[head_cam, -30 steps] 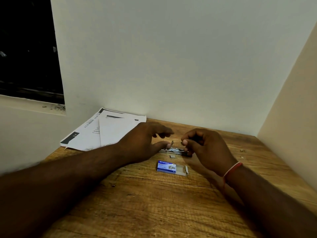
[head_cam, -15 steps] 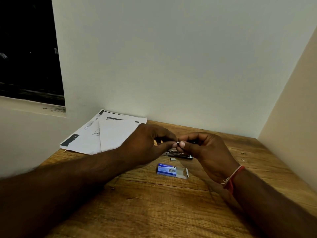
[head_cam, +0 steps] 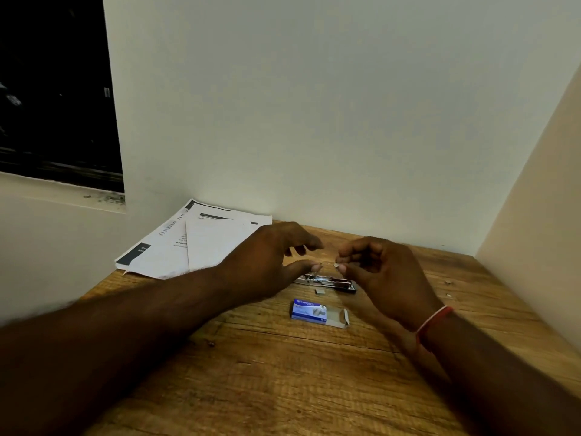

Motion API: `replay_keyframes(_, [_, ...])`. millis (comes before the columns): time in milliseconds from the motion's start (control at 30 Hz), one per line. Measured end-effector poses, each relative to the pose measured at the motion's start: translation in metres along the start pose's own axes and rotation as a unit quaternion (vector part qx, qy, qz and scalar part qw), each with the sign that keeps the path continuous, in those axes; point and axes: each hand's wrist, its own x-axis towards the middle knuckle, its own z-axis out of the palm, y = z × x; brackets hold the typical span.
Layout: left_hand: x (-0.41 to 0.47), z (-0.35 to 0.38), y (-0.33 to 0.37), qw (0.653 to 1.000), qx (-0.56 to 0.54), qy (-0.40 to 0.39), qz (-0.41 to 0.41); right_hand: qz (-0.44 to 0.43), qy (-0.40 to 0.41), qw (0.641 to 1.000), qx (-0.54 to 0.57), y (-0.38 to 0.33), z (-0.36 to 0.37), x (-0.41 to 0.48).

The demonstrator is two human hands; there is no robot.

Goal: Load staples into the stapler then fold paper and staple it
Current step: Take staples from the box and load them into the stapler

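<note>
The stapler (head_cam: 330, 282) lies open on the wooden desk (head_cam: 283, 372), its metal channel facing up. Just above it my right hand (head_cam: 383, 272) pinches a small piece of staples (head_cam: 336, 264) between thumb and forefinger. My left hand (head_cam: 273, 259) hovers over the stapler's left end with its fingers spread and loosely bent, and a tiny metal bit shows at the thumb tip. Another short staple piece (head_cam: 319, 291) lies in front of the stapler. The blue staple box (head_cam: 309, 311) sits nearer me with its flap open. The stack of printed papers (head_cam: 195, 243) lies at the back left.
White walls close the desk at the back and on the right. A dark window with a sill is at the upper left. A few small bits (head_cam: 448, 282) lie on the desk near the right wall.
Half a second ago both hands pinched together at one point above the stapler. They have now pulled apart; my left fingers have opened, and my right hand keeps a staple piece.
</note>
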Motion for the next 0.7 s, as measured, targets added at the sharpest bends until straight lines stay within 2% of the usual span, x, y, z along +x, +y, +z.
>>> replay_keyframes(200, [0.000, 0.005, -0.007, 0.998, -0.002, -0.060, -0.022, -0.031, 0.006, 0.991, -0.130, 0.008, 0.016, -0.004])
replay_keyframes(700, [0.001, 0.011, -0.007, 0.999, 0.007, -0.051, 0.006, -0.020, -0.023, 0.986, -0.164, 0.006, 0.023, -0.004])
